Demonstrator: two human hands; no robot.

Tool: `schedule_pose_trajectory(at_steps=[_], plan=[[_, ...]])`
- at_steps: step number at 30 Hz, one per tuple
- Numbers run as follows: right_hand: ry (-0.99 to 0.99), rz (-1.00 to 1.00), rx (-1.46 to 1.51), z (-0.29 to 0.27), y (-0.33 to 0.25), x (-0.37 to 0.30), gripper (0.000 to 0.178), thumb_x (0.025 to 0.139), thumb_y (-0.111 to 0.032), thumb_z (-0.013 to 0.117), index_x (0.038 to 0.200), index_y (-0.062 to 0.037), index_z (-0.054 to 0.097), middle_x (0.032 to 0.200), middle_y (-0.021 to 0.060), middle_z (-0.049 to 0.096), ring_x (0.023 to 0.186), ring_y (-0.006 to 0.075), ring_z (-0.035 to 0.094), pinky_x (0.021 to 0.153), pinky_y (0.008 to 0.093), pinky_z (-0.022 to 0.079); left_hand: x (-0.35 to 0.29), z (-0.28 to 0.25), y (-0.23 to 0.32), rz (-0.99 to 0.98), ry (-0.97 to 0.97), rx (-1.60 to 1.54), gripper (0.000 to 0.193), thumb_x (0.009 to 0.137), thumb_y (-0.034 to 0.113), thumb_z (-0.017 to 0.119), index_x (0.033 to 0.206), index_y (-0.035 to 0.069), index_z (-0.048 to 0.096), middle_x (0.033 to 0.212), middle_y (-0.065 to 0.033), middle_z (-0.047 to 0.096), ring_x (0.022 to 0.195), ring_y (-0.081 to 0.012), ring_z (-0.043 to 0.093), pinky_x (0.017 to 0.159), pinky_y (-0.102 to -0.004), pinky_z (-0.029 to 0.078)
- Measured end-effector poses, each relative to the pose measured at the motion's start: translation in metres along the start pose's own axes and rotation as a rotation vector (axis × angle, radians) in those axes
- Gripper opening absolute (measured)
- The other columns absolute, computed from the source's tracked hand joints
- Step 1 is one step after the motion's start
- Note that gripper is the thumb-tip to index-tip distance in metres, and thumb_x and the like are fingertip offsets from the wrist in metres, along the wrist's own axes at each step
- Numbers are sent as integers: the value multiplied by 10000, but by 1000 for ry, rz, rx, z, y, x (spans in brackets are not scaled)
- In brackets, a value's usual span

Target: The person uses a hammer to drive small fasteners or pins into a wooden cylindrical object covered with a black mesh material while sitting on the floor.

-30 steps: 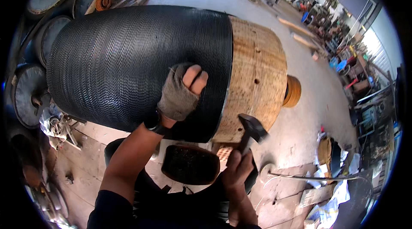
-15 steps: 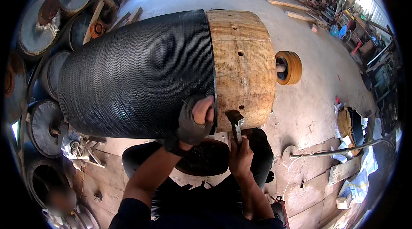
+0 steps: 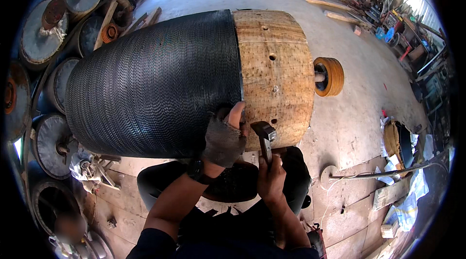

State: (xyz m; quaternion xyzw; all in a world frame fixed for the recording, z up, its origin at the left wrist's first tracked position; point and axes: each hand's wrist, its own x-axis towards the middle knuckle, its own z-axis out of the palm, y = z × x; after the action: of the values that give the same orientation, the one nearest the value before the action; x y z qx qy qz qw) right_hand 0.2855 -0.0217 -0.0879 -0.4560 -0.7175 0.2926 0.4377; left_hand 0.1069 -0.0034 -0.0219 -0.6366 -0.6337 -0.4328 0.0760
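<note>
A large roller lies across in front of me, its left part wrapped in black ridged strips [image 3: 155, 79] and its right part a bare wooden drum [image 3: 276, 74] with dark holes. My left hand [image 3: 224, 137], in a grey fingerless glove, presses at the seam between the two, its fingers curled and the thumb along the edge. What lies under those fingers is hidden. My right hand [image 3: 272, 181] grips a hammer [image 3: 265, 142] by its handle. The hammer's head is up, in front of the drum's lower right part, just right of my left hand.
A yellow-brown grooved pulley [image 3: 330, 77] sits on the drum's right shaft. Metal-ended rollers [image 3: 53, 145] are stacked along the left. A thin rod on a round base [image 3: 329, 177] stands at right, beside wood scraps and white sheeting [image 3: 412, 200]. Timber planks [image 3: 335, 4] lie far right.
My left hand has shifted slightly toward me and rightward along the seam, its wrist turning. The hammer head has moved a little left and tilts differently. The roller has barely changed.
</note>
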Motion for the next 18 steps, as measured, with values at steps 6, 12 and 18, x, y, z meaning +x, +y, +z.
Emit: schedule_pose_trajectory(at_steps=[6, 12, 18], plan=[[-4, 4, -12, -8, -12, 4, 144, 1010, -127, 546, 1052, 10, 539, 809, 254, 638, 730, 452, 659, 610, 464, 510, 7, 6, 8, 30, 7, 104, 676, 754, 54, 701, 1384, 3, 460, 950, -174, 592, 848, -375, 573, 774, -495, 466], [-11, -24, -13, -9, -11, 5, 232, 963, -144, 627, 1098, 20, 536, 723, 242, 638, 679, 463, 662, 544, 488, 517, 3, 12, 4, 67, 62, 128, 697, 767, 58, 712, 1411, 37, 447, 974, -194, 598, 833, -385, 591, 788, -508, 469], [-69, 53, -233, -9, -16, 10, 202, 956, -114, 618, 1087, 21, 545, 791, 253, 654, 708, 463, 668, 581, 469, 530, 6, -1, 12, 84, 73, 74, 639, 807, 29, 679, 1406, -9, 461, 1105, -222, 593, 904, -375, 617, 804, -509, 489]])
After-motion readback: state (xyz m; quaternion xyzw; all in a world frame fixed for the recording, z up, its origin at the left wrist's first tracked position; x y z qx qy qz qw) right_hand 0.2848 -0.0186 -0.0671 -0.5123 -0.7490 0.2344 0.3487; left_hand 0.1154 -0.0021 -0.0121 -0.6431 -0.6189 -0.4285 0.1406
